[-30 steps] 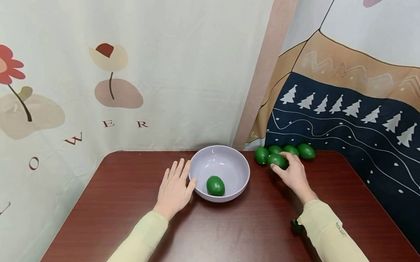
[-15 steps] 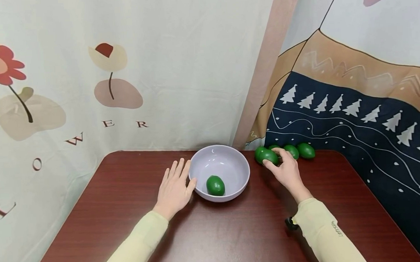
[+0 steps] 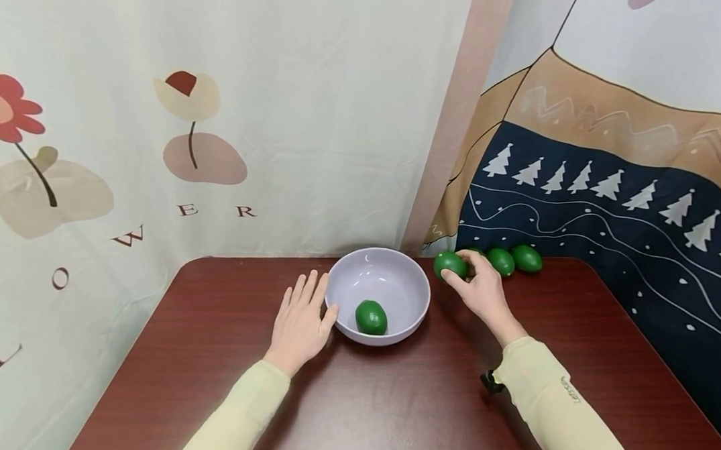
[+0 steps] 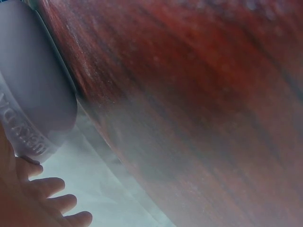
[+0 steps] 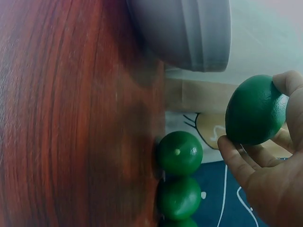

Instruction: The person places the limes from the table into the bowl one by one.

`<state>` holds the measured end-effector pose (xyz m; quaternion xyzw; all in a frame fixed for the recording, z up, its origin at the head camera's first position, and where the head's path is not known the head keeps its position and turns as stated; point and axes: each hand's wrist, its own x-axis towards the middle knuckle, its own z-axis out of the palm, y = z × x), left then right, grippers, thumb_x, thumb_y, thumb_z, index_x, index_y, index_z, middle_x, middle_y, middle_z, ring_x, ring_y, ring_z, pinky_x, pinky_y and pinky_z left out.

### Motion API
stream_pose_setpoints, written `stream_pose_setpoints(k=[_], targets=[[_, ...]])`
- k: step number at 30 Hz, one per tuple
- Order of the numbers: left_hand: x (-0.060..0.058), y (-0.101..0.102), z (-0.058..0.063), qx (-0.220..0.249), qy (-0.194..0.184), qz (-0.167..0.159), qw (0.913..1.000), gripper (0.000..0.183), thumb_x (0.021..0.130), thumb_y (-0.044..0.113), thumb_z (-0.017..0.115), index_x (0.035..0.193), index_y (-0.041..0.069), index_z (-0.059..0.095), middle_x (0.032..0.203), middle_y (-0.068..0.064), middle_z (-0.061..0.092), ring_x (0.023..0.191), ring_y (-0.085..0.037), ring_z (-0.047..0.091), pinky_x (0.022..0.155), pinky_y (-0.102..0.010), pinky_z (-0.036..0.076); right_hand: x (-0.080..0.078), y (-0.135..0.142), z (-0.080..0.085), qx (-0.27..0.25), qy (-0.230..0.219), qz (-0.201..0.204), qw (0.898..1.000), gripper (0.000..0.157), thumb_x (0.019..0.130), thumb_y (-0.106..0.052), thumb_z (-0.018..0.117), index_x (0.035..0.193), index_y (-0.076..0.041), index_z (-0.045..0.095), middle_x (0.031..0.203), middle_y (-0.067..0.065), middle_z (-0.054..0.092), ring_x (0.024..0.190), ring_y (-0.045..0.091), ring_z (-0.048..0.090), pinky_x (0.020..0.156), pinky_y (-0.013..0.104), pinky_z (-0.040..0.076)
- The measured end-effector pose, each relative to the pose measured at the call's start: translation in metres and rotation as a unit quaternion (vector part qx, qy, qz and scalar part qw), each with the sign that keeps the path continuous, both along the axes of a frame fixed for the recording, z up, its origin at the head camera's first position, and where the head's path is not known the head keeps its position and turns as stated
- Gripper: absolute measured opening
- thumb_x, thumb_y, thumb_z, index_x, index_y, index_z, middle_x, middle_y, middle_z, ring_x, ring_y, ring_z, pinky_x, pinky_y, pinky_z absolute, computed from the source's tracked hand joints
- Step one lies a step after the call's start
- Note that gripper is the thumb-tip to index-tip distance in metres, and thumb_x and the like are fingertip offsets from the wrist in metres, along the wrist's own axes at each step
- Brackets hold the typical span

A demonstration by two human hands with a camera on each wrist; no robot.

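Note:
My right hand (image 3: 484, 290) pinches a green lime (image 3: 449, 265) between thumb and fingers, just right of the lavender bowl (image 3: 393, 287). In the right wrist view this held lime (image 5: 255, 109) is raised off the table, apart from the limes (image 5: 180, 153) standing there. Another lime (image 3: 371, 317) lies in the bowl, towards its near side. My left hand (image 3: 298, 328) lies along the bowl's left side with straight fingers, the thumb at the rim. From the left wrist, its fingertips (image 4: 64, 203) show beside the bowl's outer wall (image 4: 38, 71).
More limes (image 3: 501, 262) sit in a row at the table's back right, partly hidden by my right hand. The dark red wooden table (image 3: 392, 405) ends at a printed curtain (image 3: 307, 120) behind the bowl. A dark wrist device (image 3: 493, 381) shows under the right sleeve.
My right hand has moved left with the gripped lime, away from the row and nearer the bowl. The left hand and the bowl have stayed in place.

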<state>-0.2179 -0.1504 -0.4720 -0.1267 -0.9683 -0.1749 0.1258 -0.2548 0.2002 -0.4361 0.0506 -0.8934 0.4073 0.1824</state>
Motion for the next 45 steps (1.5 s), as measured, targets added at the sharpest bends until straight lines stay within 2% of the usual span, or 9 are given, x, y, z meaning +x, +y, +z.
stream_pose_setpoints(k=[10, 20, 30, 45], targets=[[0.001, 0.0, 0.002, -0.004, -0.004, 0.0, 1.0, 0.065, 0.106, 0.041, 0.05, 0.162, 0.01, 0.036, 0.167, -0.017, 0.032, 0.156, -0.037, 0.024, 0.127, -0.056, 0.018, -0.001, -0.011, 0.006, 0.0, -0.008, 0.018, 1.0, 0.047, 0.093, -0.021, 0.077, 0.133, -0.001, 0.061, 0.119, 0.022, 0.064, 0.1, 0.034, 0.063, 0.088, 0.047, 0.055], [0.0, 0.001, 0.001, -0.004, 0.0, 0.0, 1.0, 0.064, 0.106, 0.04, 0.051, 0.161, 0.008, 0.037, 0.166, -0.018, 0.033, 0.155, -0.038, 0.026, 0.126, -0.057, 0.019, 0.0, -0.022, 0.011, 0.002, 0.008, 0.04, 0.999, 0.048, 0.09, -0.019, 0.08, 0.131, -0.001, 0.062, 0.115, 0.023, 0.065, 0.093, 0.034, 0.063, 0.082, 0.044, 0.055], [0.0, 0.0, 0.0, 0.001, 0.0, -0.001, 1.0, 0.064, 0.106, 0.04, 0.051, 0.16, 0.008, 0.037, 0.166, -0.019, 0.033, 0.155, -0.039, 0.025, 0.126, -0.057, 0.019, 0.0, -0.031, 0.017, 0.007, -0.014, 0.052, 0.999, 0.05, 0.092, -0.021, 0.079, 0.134, -0.002, 0.06, 0.121, 0.021, 0.062, 0.098, 0.034, 0.064, 0.086, 0.047, 0.056], [-0.001, 0.001, -0.001, 0.001, -0.005, 0.0, 1.0, 0.065, 0.107, 0.041, 0.049, 0.161, 0.009, 0.036, 0.167, -0.018, 0.031, 0.156, -0.039, 0.024, 0.127, -0.057, 0.018, -0.001, -0.047, 0.02, 0.025, 0.018, 0.107, 0.994, 0.051, 0.089, -0.016, 0.082, 0.134, -0.001, 0.062, 0.125, 0.021, 0.064, 0.101, 0.031, 0.065, 0.084, 0.043, 0.059]])
